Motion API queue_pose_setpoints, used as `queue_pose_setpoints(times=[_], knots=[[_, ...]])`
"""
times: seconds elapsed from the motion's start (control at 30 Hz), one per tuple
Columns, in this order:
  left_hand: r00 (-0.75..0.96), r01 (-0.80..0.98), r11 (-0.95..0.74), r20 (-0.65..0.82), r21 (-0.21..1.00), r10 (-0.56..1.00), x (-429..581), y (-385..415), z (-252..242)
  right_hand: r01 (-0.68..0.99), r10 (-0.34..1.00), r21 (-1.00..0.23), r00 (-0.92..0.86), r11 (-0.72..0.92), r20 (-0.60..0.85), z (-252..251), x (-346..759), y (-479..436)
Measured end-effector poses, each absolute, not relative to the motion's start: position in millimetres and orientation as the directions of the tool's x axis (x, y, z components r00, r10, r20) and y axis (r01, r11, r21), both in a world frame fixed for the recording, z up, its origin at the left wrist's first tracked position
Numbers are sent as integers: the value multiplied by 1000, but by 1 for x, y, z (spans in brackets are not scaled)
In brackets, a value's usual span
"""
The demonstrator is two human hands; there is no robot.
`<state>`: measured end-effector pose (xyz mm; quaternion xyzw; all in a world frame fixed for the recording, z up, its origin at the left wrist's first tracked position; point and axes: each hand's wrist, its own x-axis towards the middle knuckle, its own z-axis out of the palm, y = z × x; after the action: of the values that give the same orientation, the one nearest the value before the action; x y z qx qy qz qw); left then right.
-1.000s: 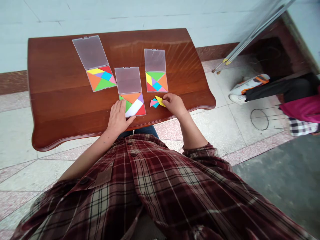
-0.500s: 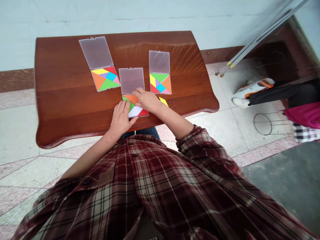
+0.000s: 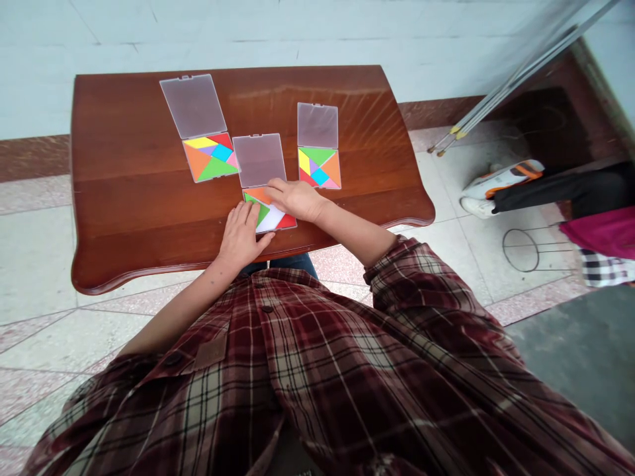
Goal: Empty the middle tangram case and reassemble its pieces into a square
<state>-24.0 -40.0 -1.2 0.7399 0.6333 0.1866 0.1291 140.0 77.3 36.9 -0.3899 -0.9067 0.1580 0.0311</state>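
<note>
In front of me lies an opened tangram case with a clear lid (image 3: 260, 160) folded back. Its tray shows an orange triangle (image 3: 256, 193), a green triangle (image 3: 256, 213), a white area (image 3: 272, 219) and a red triangle (image 3: 286, 221). My left hand (image 3: 241, 235) rests flat at the tray's left edge, fingers over the green triangle and thumb apart by the lower edge. My right hand (image 3: 296, 198) reaches in from the right, its fingers stretched over the upper part of the tray, touching around the orange triangle. It covers the tray's upper right corner.
Two more opened tangram cases, one at the left (image 3: 211, 157) and one at the right (image 3: 319, 168), lie filled with coloured pieces on the wooden table (image 3: 124, 198). Crutches (image 3: 476, 106) lean at the right, near a person's leg (image 3: 540, 192) and a wire frame (image 3: 520, 250).
My right hand has shifted slightly right and down, its forearm swinging outward. The yellow piece beside it no longer shows. The middle case has tilted slightly; my left hand stays put.
</note>
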Motion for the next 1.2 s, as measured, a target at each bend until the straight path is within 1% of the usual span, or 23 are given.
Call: queue_pose_setpoints(times=[0.1,0.13,0.23,0.3,0.47,0.57,0.63,0.77,0.87,1.03,1.1,1.2], knots=[[124,889,-158,104,431,987,-24,-40,0,689,689,-179,-721,702,-72,38,139,73],[125,889,-158,104,430,987,-25,-39,0,709,710,-172,-701,684,-68,39,138,71],[136,890,-166,100,424,986,-25,-39,2,781,787,-226,-612,583,-85,41,133,59],[150,891,-178,101,418,984,-25,-39,3,806,812,-265,-572,529,-117,42,131,51],[162,892,-195,114,407,980,-25,-40,3,829,836,-280,-533,485,-131,44,131,47],[161,888,-196,117,415,980,-25,-40,3,831,846,-322,-516,454,-136,47,133,51],[166,884,-201,118,423,979,-25,-40,3,842,853,-345,-491,414,-176,49,132,50],[179,870,-217,126,442,976,-27,-38,0,876,865,-341,-434,340,-251,47,123,41],[194,856,-238,141,459,971,-28,-37,-3,868,873,-409,-410,283,-266,42,116,37],[183,848,-236,156,475,971,-30,-37,-7,801,875,-577,-385,160,-292,36,115,36],[173,848,-226,153,480,973,-29,-37,-8,789,886,-600,-366,133,-285,36,116,34],[155,848,-206,143,488,978,-29,-38,-8,790,907,-600,-335,123,-255,38,117,32]])
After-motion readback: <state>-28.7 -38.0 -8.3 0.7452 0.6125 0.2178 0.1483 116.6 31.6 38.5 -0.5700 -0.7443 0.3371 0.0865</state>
